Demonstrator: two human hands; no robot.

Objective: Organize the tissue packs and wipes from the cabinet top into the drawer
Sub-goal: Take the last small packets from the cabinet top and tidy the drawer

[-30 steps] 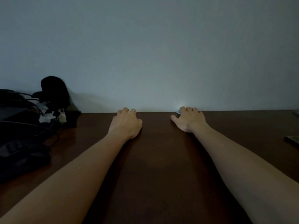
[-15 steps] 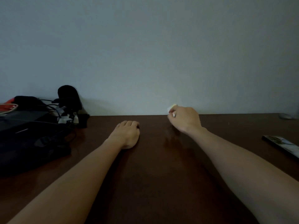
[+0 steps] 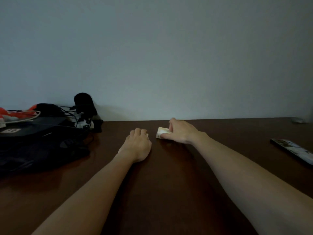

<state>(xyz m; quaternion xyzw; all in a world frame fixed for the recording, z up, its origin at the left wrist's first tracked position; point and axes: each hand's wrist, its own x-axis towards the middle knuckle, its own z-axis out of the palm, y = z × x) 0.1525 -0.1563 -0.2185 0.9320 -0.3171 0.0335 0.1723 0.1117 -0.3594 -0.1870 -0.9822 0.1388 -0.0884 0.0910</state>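
Note:
A small pale tissue pack (image 3: 161,132) sits low over the dark brown cabinet top (image 3: 169,184), near the back wall. My right hand (image 3: 182,131) grips it from the right, thumb under its near edge and fingers over its top. Only the pack's left end shows. My left hand (image 3: 138,146) rests palm down on the wood just left of the pack, fingers curled loosely, holding nothing. The drawer is out of view.
A black bag (image 3: 37,146) with cables, a red-and-white item (image 3: 10,114) and a black rounded object (image 3: 84,103) fills the left side. A flat dark device (image 3: 293,150) lies at the right edge. A small grey object (image 3: 298,120) sits by the far right wall.
My right hand picked up the pack at the wall and has drawn it toward me and lower. My left hand slid back from the wall. The view has tilted down.

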